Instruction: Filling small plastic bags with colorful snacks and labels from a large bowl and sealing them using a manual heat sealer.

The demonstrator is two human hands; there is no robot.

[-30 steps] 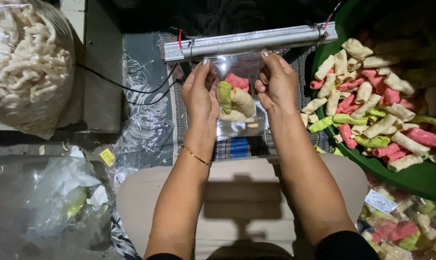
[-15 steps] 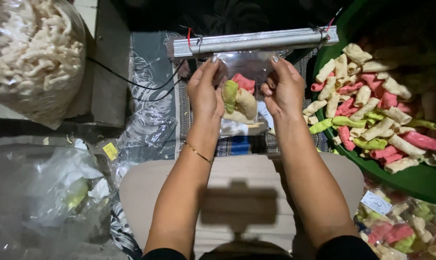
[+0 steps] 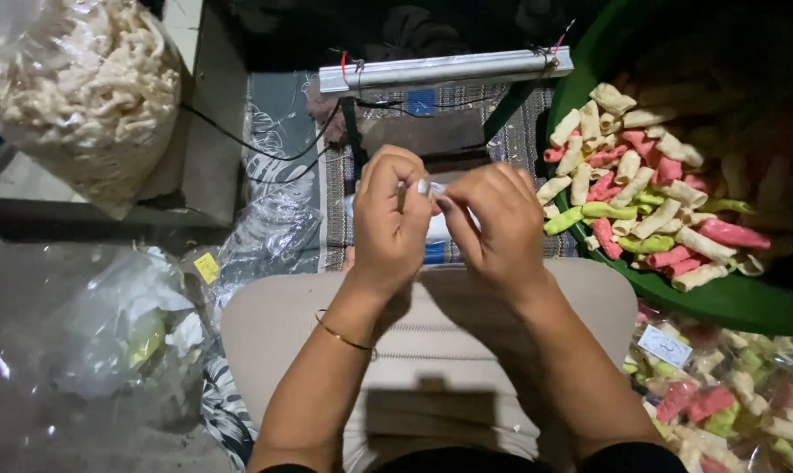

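Dim floor-level workspace, with a woven striped mat point(image 3: 510, 144) at centre frame. Left hand point(image 3: 392, 226) and right hand point(image 3: 495, 226) knuckle to knuckle just above the beige-clad lap point(image 3: 414, 337), both curled tight, fingertips pinching a small clear plastic bag point(image 3: 435, 229) between them. Bag mostly hidden behind the fingers, only a pale sliver showing in the gap and just below; contents and long axis impossible to tell. Equally near to both hands, held at the frame's middle. Thin gold bracelet point(image 3: 344, 336) on the left wrist.

Straight up-frame from the hands, well apart, a long metal sealer bar point(image 3: 445, 70), long axis running left to right, with black cables point(image 3: 239, 140) trailing off to its left. Open mat between hands and bar, nothing in that lane.

Right of the hands, near the right forearm, a green basin point(image 3: 729, 302) heaped with white, pink and green crackers point(image 3: 633, 197). Lower right, filled clear packets point(image 3: 721, 394) in a pile. Upper left, a big clear sack of pale crackers point(image 3: 85, 96). Lower left, crumpled loose plastic point(image 3: 125, 333), crowding that side.
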